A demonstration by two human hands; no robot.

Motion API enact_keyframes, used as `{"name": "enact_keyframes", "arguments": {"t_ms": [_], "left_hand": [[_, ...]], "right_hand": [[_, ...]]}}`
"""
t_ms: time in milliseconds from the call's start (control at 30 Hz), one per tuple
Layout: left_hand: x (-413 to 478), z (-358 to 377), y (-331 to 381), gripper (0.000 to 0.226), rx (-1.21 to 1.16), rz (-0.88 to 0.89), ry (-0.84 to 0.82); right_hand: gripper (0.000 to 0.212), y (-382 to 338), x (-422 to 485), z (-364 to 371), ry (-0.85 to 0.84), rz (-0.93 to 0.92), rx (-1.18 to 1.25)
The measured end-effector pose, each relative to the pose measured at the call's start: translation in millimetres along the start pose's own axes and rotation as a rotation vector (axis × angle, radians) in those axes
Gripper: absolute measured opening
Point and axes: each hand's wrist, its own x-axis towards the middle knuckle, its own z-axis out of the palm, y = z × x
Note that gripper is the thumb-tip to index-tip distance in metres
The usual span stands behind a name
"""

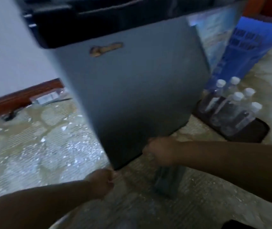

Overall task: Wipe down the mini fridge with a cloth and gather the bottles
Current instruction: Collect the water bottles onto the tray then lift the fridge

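Mini fridge (132, 90): grey-fronted box with a black top, standing on the patterned floor (37, 146) close to the white wall; the view is blurred, and the fridge looks tilted, though lens and motion may account for that.
Left hand (101, 183): closed into a fist at the fridge's lower left corner, touching or just off the bottom edge; whether it grips the edge or a cloth, I cannot tell.
Right hand (161, 151): fingers curled narrow against the bottom edge of the front, towards its middle; no cloth is clearly visible in it.
Bottles (234, 106): several clear ones with white caps, upright and packed together on a dark tray (256, 133) on the floor, just beside the fridge's right side.
Blue box (247, 47): leaning behind the bottles, near the fridge's upper right corner.
Handling, fridge: likely heavy and rigid, with a smooth painted front that offers no purchase; the bottom edge and lower corners are the sensible holds, one hand per side.
Handling, bottles: light, stiff plastic, probably easy to topple when crowded; best taken by the body below the cap, or moved together by the tray's rim.
Risk: shifting the fridge rightwards could knock the bottles over.
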Motion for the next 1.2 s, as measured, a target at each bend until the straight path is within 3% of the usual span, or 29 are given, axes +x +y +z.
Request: {"name": "enact_keyframes", "arguments": {"t_ms": [67,200,433,500,633,733,867,1067,1200], "left_hand": [[-7,-15,-41,0.031,0.079,-0.063,-0.012],[-5,-65,-106,0.030,-0.052,-0.182,0.170],[5,-112,-209,0.036,-0.274,-0.314,0.295],[11,-121,-241,0.032,-0.306,-0.357,0.326],[30,-145,-296,0.025,-0.439,-0.432,0.481],[50,-157,-324,0.050,-0.492,-0.457,0.513],[84,-171,-350,0.078,-0.362,-0.406,0.527],[137,-179,-381,0.098,-0.297,-0.318,0.491],[173,-200,-397,0.096,-0.467,-0.324,0.528]], "right_hand": [[0.038,-48,26,-3,-0.053,-0.047,0.108],[0.039,-130,69,-5,-0.131,-0.086,0.315],[0.048,-216,159,-21,-0.016,0.013,0.473],[0.046,-225,190,-27,0.001,0.085,0.468],[0.049,-228,250,-40,0.044,0.167,0.219],[0.078,-229,289,-44,0.020,0.179,0.287],[0.106,-233,358,-56,0.034,0.176,0.368],[0.106,-254,431,-23,-0.001,0.218,0.218],[0.107,-254,442,-18,-0.031,0.238,0.186]]}}
